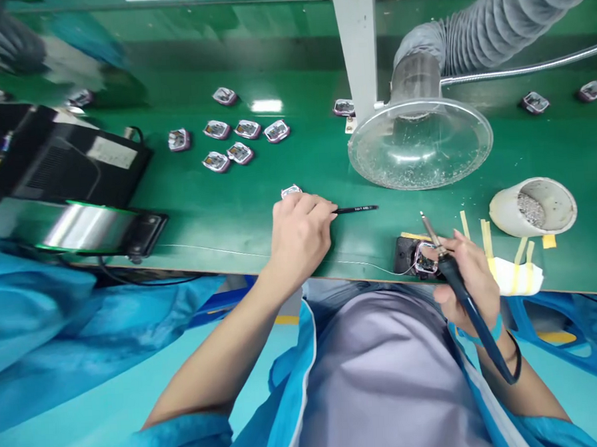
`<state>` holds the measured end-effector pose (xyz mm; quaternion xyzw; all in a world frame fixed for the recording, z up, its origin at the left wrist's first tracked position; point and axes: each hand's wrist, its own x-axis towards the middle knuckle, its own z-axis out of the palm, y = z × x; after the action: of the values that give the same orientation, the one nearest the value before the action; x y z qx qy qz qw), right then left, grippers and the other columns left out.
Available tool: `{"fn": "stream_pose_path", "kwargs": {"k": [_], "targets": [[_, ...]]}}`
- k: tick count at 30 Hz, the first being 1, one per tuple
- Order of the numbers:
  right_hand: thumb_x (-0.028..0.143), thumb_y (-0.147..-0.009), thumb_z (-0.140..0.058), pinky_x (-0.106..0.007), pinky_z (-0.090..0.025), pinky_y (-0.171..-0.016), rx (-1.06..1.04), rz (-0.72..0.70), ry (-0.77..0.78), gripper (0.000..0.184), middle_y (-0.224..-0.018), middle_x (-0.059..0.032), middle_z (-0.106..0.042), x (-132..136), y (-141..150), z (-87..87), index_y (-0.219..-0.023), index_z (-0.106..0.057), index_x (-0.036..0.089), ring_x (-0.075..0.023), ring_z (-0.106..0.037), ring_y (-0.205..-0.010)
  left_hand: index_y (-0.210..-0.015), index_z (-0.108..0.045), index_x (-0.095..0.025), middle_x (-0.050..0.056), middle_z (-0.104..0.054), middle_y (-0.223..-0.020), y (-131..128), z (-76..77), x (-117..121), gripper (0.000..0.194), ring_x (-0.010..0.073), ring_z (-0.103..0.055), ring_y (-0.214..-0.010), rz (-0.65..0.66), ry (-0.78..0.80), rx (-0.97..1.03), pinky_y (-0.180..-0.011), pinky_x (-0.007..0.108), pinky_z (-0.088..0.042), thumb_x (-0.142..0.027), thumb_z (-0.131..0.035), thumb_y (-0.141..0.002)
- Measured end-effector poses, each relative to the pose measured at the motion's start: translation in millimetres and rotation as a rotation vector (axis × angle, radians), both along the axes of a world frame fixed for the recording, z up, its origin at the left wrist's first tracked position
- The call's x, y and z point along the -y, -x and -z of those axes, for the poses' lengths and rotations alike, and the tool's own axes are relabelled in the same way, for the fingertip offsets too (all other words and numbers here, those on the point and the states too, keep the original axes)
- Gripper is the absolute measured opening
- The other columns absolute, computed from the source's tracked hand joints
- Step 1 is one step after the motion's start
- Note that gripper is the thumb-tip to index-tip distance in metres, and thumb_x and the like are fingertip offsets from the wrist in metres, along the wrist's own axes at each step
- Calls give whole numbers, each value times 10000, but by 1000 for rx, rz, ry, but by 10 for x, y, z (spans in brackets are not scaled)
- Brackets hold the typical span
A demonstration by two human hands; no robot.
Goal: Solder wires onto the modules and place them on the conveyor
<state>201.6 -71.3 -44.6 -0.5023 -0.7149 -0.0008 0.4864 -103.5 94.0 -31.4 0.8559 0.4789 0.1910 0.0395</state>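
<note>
My left hand (pixel 299 233) is closed around black tweezers (pixel 356 209) whose tip points right over the green bench (pixel 218 214). A small purple-rimmed part (pixel 291 191) lies just beyond its knuckles. My right hand (pixel 468 274) grips a soldering iron (pixel 443 256) like a pen, tip raised toward the far side. Just left of that hand, a small part (pixel 424 259) sits in a black fixture (pixel 406 254) at the bench's near edge. A thin solder wire (pixel 230 251) runs along the bench to the fixture.
Several more small parts (pixel 234 140) lie at the back left. A clear fume-extractor hood (pixel 419 144) on a grey hose hangs behind the fixture. A white cup of solder scraps (pixel 534 206), yellow tape strips (pixel 485 235) and a solder spool (pixel 86 228) also stand here.
</note>
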Motion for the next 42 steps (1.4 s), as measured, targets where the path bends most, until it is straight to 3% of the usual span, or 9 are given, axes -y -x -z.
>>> {"fn": "stream_pose_path", "kwargs": {"k": [3, 7, 13, 16, 19, 25, 30, 35, 42], "targets": [[566, -1223, -609, -684, -531, -1388, 84, -113, 33, 763, -1395, -108, -846, -52, 6, -29, -1875, -326, 289, -324, -719, -1517, -1065, -809, -263, 102, -883, -1194, 12, -61, 44, 214, 385, -694, -1150, -10, 6, -34, -1009, 560, -476, -294, -620, -1160], [488, -1210, -673, -705, -423, -1456, 128, -118, 63, 743, -1449, -124, -827, -29, 13, -40, -1855, -383, 262, -342, -669, -1577, -991, -763, -254, 100, -850, -1027, 31, -62, 77, 185, 371, -698, -1046, -29, -10, -37, -943, 516, -470, -308, -663, -1137], [562, -1218, -623, -663, -512, -1413, 60, 25, 55, 676, -1362, -111, -847, 8, 57, -3, -1806, -490, 256, -318, -795, -1337, -1164, -824, -266, 71, -841, -1032, -29, -19, 166, 161, 293, -732, -955, 75, -32, 281, -914, 455, -541, -316, -671, -1154], [555, -1206, -654, -674, -607, -1321, 7, 72, 28, 668, -1246, -104, -864, 5, 88, 6, -1778, -531, 233, -316, -820, -1211, -1113, -812, -259, 47, -824, -1020, -192, -42, 324, 132, 240, -753, -952, 76, 20, 515, -886, 392, -592, -335, -715, -1160], [533, -1209, -659, -626, -672, -1243, -47, 105, -11, 644, -1154, -90, -866, -11, 98, -6, -1759, -559, 213, -308, -828, -1154, -1124, -784, -243, 50, -826, -1077, -430, -58, 521, 155, 211, -789, -996, 34, 168, 770, -904, 350, -633, -389, -750, -1166], [464, -1191, -714, -574, -715, -1179, -41, 95, -51, 678, -1258, -137, -855, -13, 75, -23, -1782, -528, 188, -322, -827, -1202, -1235, -727, -233, 52, -876, -1108, -891, -47, 771, 208, 192, -889, -1004, 19, 477, 1172, -954, 314, -712, -414, -796, -1162], [505, -1215, -652, -594, -738, -1139, -84, 131, -32, 667, -1256, -162, -860, 46, 60, 41, -1776, -530, 166, -346, -841, -1229, -1210, -745, -217, 83, -877, -1101, -1048, 12, 876, 239, 212, -880, -1016, 32, 542, 1083, -954, 339, -716, -452, -765, -1176], [513, -1208, -658, -588, -761, -1097, -86, 151, -54, 656, -1304, -173, -846, 53, 70, 75, -1760, -556, 173, -363, -842, -1245, -1207, -746, -223, 81, -879, -1102, -1062, 25, 918, 178, 211, -877, -1011, 49, 514, 1038, -942, 346, -708, -399, -755, -1184], [498, -1217, -643, -570, -753, -1110, -93, 128, -57, 643, -1200, -133, -868, 26, 97, 15, -1761, -544, 172, -331, -843, -1185, -1196, -764, -235, 62, -891, -1084, -1061, 10, 935, 153, 204, -889, -977, 54, 448, 1005, -911, 330, -710, -387, -754, -1187]]}}
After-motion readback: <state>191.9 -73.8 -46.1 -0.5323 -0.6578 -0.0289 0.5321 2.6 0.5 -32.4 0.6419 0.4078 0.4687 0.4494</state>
